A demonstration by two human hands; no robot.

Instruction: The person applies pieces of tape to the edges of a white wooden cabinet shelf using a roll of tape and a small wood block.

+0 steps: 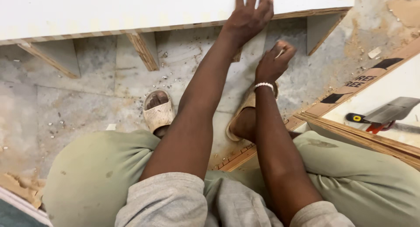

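My left hand (248,14) lies flat with spread fingers on the edge of a large white board (109,10) that has a plywood edge. Just below and to the right of it, my right hand (273,63) is closed around a small thin pale object (280,53); what kind of object it is I cannot tell. A white bead bracelet (264,84) sits on that wrist. The right hand hovers near the underside of the board, beside a grey wooden rib (321,30).
More ribs (144,49) stick out under the board. The stone floor (78,104) carries sawdust and small scattered screws (168,80). My sandalled feet (158,113) stand on it. At right lie plywood strips (350,130) and a metal-bladed tool with a red and black handle (385,115).
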